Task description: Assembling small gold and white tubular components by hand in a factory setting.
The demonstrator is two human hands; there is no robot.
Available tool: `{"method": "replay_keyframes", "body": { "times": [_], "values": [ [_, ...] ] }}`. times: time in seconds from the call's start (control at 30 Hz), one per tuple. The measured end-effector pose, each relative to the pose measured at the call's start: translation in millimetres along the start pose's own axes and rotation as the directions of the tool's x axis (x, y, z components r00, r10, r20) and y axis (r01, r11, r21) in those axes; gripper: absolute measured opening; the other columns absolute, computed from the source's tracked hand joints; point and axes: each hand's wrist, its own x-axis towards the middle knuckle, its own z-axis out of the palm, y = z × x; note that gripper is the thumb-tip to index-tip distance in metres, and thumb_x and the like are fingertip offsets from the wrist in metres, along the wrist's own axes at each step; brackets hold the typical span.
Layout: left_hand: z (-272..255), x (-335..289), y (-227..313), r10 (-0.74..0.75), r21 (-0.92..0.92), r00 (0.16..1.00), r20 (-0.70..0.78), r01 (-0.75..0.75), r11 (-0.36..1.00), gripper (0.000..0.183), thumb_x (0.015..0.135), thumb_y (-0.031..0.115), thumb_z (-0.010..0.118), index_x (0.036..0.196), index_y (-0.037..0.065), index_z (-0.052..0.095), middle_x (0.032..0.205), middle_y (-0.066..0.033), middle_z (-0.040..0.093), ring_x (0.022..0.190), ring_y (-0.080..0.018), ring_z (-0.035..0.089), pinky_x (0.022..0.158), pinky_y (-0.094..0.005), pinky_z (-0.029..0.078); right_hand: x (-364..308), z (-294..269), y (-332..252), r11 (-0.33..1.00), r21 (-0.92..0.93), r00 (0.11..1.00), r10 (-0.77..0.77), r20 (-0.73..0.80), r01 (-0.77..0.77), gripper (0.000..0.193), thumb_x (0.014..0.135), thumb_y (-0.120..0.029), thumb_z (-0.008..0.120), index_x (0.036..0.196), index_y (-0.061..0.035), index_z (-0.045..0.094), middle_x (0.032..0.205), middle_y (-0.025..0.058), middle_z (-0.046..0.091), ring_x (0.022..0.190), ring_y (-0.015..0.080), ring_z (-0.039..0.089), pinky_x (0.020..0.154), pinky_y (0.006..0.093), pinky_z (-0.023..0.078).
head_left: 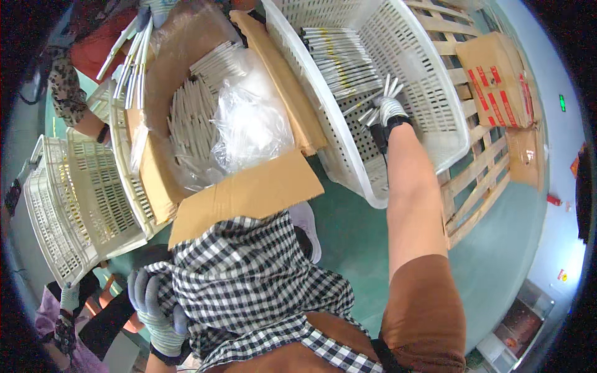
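Note:
My right hand (390,110), in a white glove with a black wristband, reaches into a large white perforated crate (348,149). Its fingers are closed around several slim white tubes (388,86), low over the crate's bottom. Beside it, at the far end of that crate, many similar tubes (339,59) with yellow and dark marks lie in rows. My left hand (158,311), in a grey-and-white glove, rests at my side against the black-and-white checked apron (249,267). Its fingers are stretched out, and nothing shows in them.
An open cardboard box (249,186) before me holds many white tubes (193,115) and clear plastic wrap (252,127). Across it, another person's gloved hand (155,9) grips several tubes. White crates (93,193) stand left; a wooden pallet (479,177) with a taped carton (497,81) lies right.

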Motion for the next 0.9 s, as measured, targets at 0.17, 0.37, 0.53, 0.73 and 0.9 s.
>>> {"method": "replay_keyframes", "body": {
  "times": [0.17,0.37,0.53,0.73,0.9],
  "values": [
    [-12,11,5,-0.045,0.048,0.994,0.102,0.04,0.998,0.056,0.084,0.04,0.048,0.126,0.002,0.043,0.132,-0.0219,0.042,0.126,-0.0459,0.035,0.104,-0.0557,0.026,29,59,6,0.673,-0.739,0.993,-0.1,-0.06,0.023,0.084,0.075,-0.025,0.065,0.144,0.0015,0.025,0.149,0.0304,-0.017,0.134,0.0569,-0.011,0.098,0.0775,0.001],
    [-23,15,14,-0.079,0.08,0.989,0.126,0.069,0.994,0.056,0.086,0.038,0.047,0.128,0.002,0.042,0.134,-0.0225,0.04,0.128,-0.0461,0.032,0.105,-0.0559,0.025,97,113,-4,0.878,0.472,0.996,0.063,0.057,-0.083,0.048,0.092,-0.034,0.043,0.125,-0.0016,0.054,0.129,0.0297,0.048,0.119,0.0381,0.049,0.098,0.0448,0.041],
    [-3,25,4,-0.041,0.008,0.99,0.137,0.04,0.999,0.062,0.088,0.048,0.044,0.131,0.003,0.041,0.136,-0.0221,0.039,0.129,-0.0423,0.032,0.107,-0.0532,0.022,149,137,72,0.998,-0.067,0.968,-0.037,-0.249,0.021,0.037,0.091,-0.027,0.041,0.105,-0.0018,0.065,0.111,0.0205,0.062,0.097,0.0366,0.062,0.081,0.0455,0.051],
    [-15,19,4,-0.019,0.049,0.99,0.141,0.013,0.999,0.058,0.082,0.035,0.047,0.128,0.0,0.041,0.132,-0.0234,0.041,0.126,-0.0474,0.034,0.104,-0.0584,0.026,38,101,0,0.763,-0.585,0.494,-0.411,-0.766,-0.273,0.053,0.087,-0.041,0.054,0.125,-0.004,0.055,0.116,0.0265,0.059,0.102,0.035,0.062,0.078,0.0434,0.051],
    [-9,17,7,-0.032,0.021,0.989,0.145,0.03,0.999,0.062,0.088,0.049,0.042,0.131,0.003,0.04,0.136,-0.0225,0.039,0.129,-0.0442,0.031,0.106,-0.0559,0.022,42,62,29,0.881,-0.3,0.472,-0.102,-0.876,-0.366,0.053,0.087,-0.041,0.054,0.125,-0.0034,0.054,0.116,0.0261,0.06,0.102,0.0348,0.062,0.078,0.0437,0.051]
  ]
}}
